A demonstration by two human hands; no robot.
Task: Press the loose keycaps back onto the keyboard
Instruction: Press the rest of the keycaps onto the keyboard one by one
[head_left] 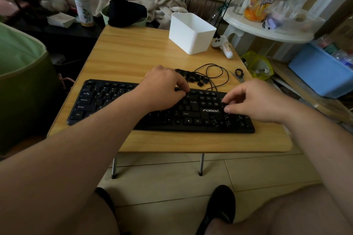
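A black keyboard (107, 101) lies across the front of a low wooden table (133, 49). Several loose black keycaps (194, 79) sit in a small pile just behind its upper edge. My left hand (164, 87) is over the middle of the keyboard, with thumb and forefinger curled and pinching a keycap at the top row. My right hand (254, 99) hovers over the right end, where thumb and forefinger pinch a small black keycap at the number pad's left edge. Both hands hide the keys beneath them.
The keyboard's thin black cable (214, 73) coils behind the keycaps. Small scissors with black handles (238, 75) lie to its right. A white plastic bin (191, 33) and a white controller (224, 46) stand at the back right. A green hamper (23, 74) borders the table's left.
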